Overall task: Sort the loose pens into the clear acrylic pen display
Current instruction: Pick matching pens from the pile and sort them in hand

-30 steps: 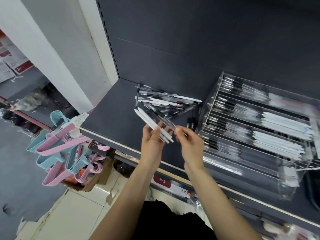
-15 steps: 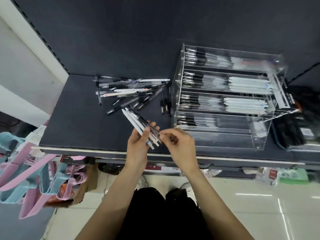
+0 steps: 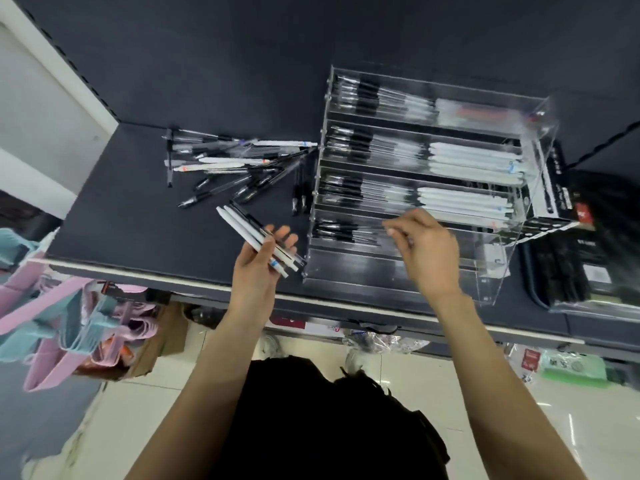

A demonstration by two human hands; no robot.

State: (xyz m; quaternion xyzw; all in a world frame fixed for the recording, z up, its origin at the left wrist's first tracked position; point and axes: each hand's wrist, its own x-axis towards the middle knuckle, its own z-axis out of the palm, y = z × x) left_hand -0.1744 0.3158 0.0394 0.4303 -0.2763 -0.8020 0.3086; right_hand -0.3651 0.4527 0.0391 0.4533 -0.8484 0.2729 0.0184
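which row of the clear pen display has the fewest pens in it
The row nearest the shelf's front edge of the acrylic display: it looks empty, while the four rows behind it hold pens.

Bare shelf (image 3: 121,209) left of the loose pens (image 3: 235,164), where your hand could pass; the pile blocks the back, two black pens (image 3: 299,195) just beside the acrylic display (image 3: 398,278) narrow the gap; black boxes (image 3: 568,265) crowd its right side

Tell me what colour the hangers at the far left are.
The hangers are pastel pink and light blue, mixed together in a bunch; the head view shows them at its left edge.
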